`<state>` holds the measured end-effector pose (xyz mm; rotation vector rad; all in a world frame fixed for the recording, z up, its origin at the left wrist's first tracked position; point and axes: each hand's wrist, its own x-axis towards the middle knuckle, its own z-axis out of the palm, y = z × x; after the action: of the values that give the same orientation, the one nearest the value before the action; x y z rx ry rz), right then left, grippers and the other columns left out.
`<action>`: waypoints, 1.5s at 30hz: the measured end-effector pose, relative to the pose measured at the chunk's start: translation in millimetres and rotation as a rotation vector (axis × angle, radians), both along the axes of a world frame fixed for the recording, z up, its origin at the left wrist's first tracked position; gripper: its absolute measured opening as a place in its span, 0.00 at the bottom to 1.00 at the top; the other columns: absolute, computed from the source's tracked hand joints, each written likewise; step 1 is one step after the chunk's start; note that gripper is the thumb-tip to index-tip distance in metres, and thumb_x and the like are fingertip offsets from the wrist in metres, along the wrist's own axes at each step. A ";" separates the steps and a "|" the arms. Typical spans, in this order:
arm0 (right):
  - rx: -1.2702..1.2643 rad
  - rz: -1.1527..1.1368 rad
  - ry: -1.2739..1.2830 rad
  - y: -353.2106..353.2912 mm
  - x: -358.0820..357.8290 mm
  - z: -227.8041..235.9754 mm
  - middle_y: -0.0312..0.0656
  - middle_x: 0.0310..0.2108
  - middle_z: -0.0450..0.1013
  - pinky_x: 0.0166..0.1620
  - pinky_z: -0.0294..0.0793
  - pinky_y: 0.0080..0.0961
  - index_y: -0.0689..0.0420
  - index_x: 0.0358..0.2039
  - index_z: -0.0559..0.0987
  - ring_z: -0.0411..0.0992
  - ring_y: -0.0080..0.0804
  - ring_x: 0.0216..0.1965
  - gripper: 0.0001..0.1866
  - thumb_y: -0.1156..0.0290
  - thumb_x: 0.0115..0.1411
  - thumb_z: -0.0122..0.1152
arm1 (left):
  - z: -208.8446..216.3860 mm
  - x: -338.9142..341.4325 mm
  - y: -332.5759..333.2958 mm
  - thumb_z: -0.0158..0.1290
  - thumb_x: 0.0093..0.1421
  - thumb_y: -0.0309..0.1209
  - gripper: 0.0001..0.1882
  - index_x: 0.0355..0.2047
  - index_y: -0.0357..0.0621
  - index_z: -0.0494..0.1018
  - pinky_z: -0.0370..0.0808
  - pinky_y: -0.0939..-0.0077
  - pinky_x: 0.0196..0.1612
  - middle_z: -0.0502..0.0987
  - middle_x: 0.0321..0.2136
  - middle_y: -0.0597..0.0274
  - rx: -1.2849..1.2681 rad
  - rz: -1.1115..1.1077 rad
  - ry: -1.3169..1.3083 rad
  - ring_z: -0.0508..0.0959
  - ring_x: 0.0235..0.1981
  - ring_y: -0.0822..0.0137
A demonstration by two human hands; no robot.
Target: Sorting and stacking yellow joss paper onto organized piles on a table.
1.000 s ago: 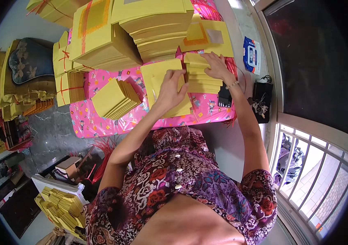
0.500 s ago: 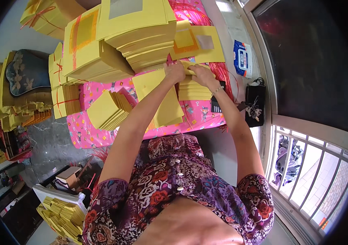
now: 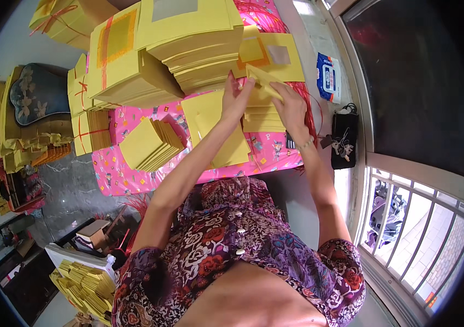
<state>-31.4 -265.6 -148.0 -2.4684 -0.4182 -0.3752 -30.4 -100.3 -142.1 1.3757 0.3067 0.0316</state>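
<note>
A folded piece of yellow paper (image 3: pixel 263 79) stands tilted between my hands, above a stack of folded yellow paper (image 3: pixel 262 121). My right hand (image 3: pixel 293 108) grips its right edge, fingers bent over it. Spread into a V, the thumb and fingers of my left hand (image 3: pixel 235 100) are at the paper's left end; the thumb appears to touch it. Flat yellow sheets (image 3: pixel 223 147) lie under my left forearm. Behind my hands is a yellow sheet with an orange-bordered square and a silver square (image 3: pixel 289 68).
Tall stacks of yellow paper (image 3: pixel 204 60) rise at the back left. A fanned yellow pile (image 3: pixel 147 144) sits on the pink patterned cloth (image 3: pixel 128 182). To the right are red strands (image 3: pixel 301 101), a blue-and-white packet (image 3: pixel 328 79), a black pouch (image 3: pixel 344 139) and a barred window (image 3: pixel 414 234).
The folded paper has been lifted and tilted up at its left end. My left hand has spread its fingers, and my right hand has shifted slightly right and nearer.
</note>
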 end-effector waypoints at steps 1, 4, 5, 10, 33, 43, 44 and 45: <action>-0.003 0.039 -0.043 5.3 -10.8 8.3 0.42 0.42 0.74 0.45 0.73 0.35 0.52 0.45 0.76 0.73 0.44 0.42 0.23 0.79 0.44 0.63 | 2.0 -9.0 6.3 0.54 0.57 0.47 0.31 0.54 0.40 0.62 0.68 0.68 0.44 0.72 0.40 0.55 0.002 0.009 -0.001 0.73 0.40 0.62; -0.042 0.133 -0.103 25.1 -45.1 31.3 0.40 0.44 0.73 0.49 0.71 0.36 0.52 0.46 0.76 0.72 0.42 0.45 0.26 0.80 0.41 0.64 | 14.1 -32.0 39.7 0.56 0.58 0.44 0.29 0.55 0.41 0.64 0.71 0.68 0.44 0.73 0.44 0.62 -0.589 -0.165 0.412 0.75 0.42 0.66; -0.080 0.183 -0.120 31.8 -56.0 34.6 0.40 0.44 0.72 0.51 0.70 0.37 0.52 0.46 0.76 0.71 0.41 0.46 0.28 0.81 0.40 0.65 | 14.3 -39.3 49.4 0.56 0.58 0.44 0.29 0.55 0.41 0.64 0.71 0.68 0.44 0.73 0.44 0.62 -0.588 -0.162 0.413 0.75 0.42 0.66; -0.110 0.345 0.051 60.5 -99.3 37.1 0.41 0.52 0.66 0.60 0.57 0.46 0.53 0.51 0.72 0.62 0.42 0.57 0.30 0.69 0.44 0.68 | 0.5 -84.6 96.6 0.52 0.58 0.23 0.21 0.53 0.38 0.66 0.72 0.71 0.51 0.74 0.47 0.57 -0.487 -0.253 0.325 0.75 0.48 0.64; 0.552 0.372 0.672 51.2 -74.2 42.4 0.34 0.34 0.76 0.41 0.71 0.18 0.59 0.38 0.76 0.72 0.18 0.37 0.13 0.73 0.52 0.67 | 23.3 -118.5 152.9 0.55 0.60 0.33 0.24 0.54 0.40 0.64 0.71 0.83 0.40 0.75 0.38 0.65 0.137 -0.739 0.024 0.74 0.38 0.77; 0.988 0.167 0.639 82.1 -101.4 8.8 0.42 0.51 0.68 0.53 0.66 0.22 0.62 0.58 0.61 0.66 0.26 0.50 0.24 0.68 0.64 0.53 | 7.0 -128.0 114.6 0.45 0.66 0.31 0.19 0.56 0.38 0.63 0.68 0.78 0.50 0.74 0.46 0.63 -0.167 -0.233 0.048 0.72 0.46 0.74; 0.964 0.095 0.628 88.0 -108.1 5.6 0.42 0.52 0.67 0.54 0.64 0.22 0.61 0.60 0.60 0.65 0.25 0.52 0.25 0.66 0.66 0.50 | 4.8 -129.7 109.7 0.44 0.67 0.32 0.20 0.57 0.38 0.63 0.68 0.78 0.50 0.74 0.47 0.63 -0.191 -0.194 0.057 0.72 0.47 0.75; 0.964 0.098 0.630 95.0 -113.7 7.4 0.42 0.52 0.67 0.54 0.64 0.22 0.61 0.60 0.60 0.65 0.25 0.52 0.25 0.66 0.66 0.50 | 3.1 -131.2 103.8 0.44 0.67 0.32 0.20 0.57 0.38 0.63 0.68 0.78 0.50 0.74 0.47 0.63 -0.191 -0.190 0.057 0.72 0.47 0.75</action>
<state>-145.0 -170.6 -140.6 -1.4911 -0.0466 0.2220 -161.6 3.5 -139.0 1.2125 0.2195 -0.1910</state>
